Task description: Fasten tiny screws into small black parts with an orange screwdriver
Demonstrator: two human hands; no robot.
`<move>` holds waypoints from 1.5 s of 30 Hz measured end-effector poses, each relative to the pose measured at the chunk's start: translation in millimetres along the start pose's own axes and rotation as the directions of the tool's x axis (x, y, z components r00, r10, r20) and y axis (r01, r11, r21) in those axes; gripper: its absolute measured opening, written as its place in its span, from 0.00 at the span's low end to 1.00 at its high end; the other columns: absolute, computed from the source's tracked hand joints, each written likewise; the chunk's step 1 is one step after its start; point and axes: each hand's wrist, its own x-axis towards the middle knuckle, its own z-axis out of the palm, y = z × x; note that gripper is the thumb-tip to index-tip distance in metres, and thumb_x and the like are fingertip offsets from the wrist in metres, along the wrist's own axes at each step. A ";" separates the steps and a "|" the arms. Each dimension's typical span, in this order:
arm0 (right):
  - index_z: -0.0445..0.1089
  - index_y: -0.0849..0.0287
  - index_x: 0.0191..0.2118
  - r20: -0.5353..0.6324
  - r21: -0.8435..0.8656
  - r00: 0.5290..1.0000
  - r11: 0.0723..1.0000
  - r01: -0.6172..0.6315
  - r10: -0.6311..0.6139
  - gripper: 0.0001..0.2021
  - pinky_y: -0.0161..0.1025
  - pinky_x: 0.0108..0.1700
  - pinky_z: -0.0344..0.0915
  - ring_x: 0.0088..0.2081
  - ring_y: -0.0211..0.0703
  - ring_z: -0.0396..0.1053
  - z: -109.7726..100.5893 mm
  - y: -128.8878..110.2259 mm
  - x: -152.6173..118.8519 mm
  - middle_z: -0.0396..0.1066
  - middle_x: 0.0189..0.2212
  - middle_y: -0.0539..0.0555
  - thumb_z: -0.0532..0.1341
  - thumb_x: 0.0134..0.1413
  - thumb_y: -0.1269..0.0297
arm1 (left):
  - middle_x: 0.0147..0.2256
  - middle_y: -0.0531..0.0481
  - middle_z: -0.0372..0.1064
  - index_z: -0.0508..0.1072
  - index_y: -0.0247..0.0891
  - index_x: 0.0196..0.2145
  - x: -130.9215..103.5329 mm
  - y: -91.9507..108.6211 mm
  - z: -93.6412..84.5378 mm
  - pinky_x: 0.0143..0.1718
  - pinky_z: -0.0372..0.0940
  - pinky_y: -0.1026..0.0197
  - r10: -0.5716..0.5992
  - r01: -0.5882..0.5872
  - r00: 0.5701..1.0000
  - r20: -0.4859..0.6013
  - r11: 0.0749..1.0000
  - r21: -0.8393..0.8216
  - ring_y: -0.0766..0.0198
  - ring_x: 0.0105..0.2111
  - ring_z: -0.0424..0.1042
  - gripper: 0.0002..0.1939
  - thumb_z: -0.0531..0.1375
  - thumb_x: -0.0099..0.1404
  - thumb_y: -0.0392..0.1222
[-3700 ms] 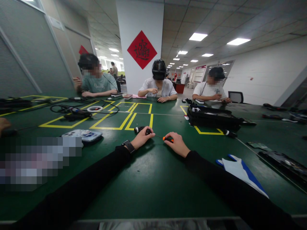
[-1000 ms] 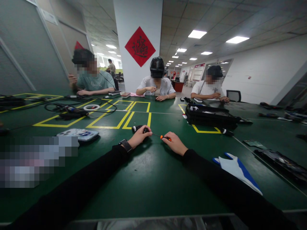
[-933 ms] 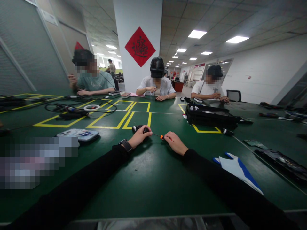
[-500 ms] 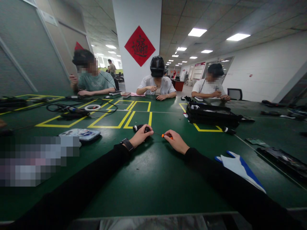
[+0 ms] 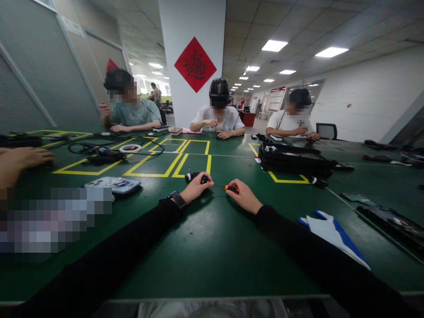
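Over the middle of the green table (image 5: pixel 212 256), my right hand (image 5: pixel 247 196) is closed around an orange-and-black screwdriver (image 5: pixel 232 189). Its thin shaft points left toward my left hand (image 5: pixel 194 188). That hand pinches a small black part (image 5: pixel 204 179), mostly covered by the fingers. Whether the screwdriver's tip touches the part I cannot tell. Just behind my left hand lies a black cylinder with a white band (image 5: pixel 191 177).
At left are a phone-like case (image 5: pixel 114 184), black cables (image 5: pixel 99 152) and another person's hand (image 5: pixel 28 159). A black open housing (image 5: pixel 294 158) stands at right, with a blue-and-white glove (image 5: pixel 333 236) nearer. Three people sit across the table, one centrally (image 5: pixel 218 117).
Another person's hand has come into view at the left edge. The whole view has shifted slightly, and more of the screwdriver's handle shows. My hands keep nearly the same pose.
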 end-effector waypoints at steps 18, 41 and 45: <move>0.66 0.61 0.35 -0.018 -0.006 1.000 1.000 -0.009 0.009 0.08 0.38 0.42 0.58 0.37 0.38 0.62 2.0 4.8 1.9 0.65 0.33 0.54 0.51 0.54 0.66 | 0.29 0.53 0.64 0.65 0.38 0.34 -0.5 -0.5 -0.2 0.25 0.56 0.67 -0.009 0.010 1.000 -0.023 1.000 0.026 0.70 0.26 0.60 0.13 0.57 0.54 0.47; 0.66 0.60 0.32 -0.008 -0.053 0.999 0.998 0.042 -0.043 0.08 0.37 0.42 0.56 0.36 0.39 0.61 -0.7 6.0 0.8 0.65 0.32 0.53 0.52 0.55 0.65 | 0.32 0.53 0.66 0.64 0.38 0.36 0.5 -2.8 0.1 0.23 0.55 0.68 -0.063 0.061 0.997 -0.038 0.997 -0.050 0.71 0.25 0.61 0.14 0.57 0.53 0.46; 0.61 0.60 0.36 0.020 0.059 1.000 0.998 0.022 -0.023 0.06 0.36 0.38 0.58 0.33 0.37 0.62 -1.1 4.5 -1.4 0.65 0.32 0.51 0.54 0.52 0.65 | 0.30 0.53 0.65 0.65 0.38 0.36 1.1 -4.7 -0.2 0.25 0.56 0.67 -0.034 0.032 0.999 -0.040 0.999 -0.042 0.70 0.26 0.61 0.14 0.57 0.53 0.47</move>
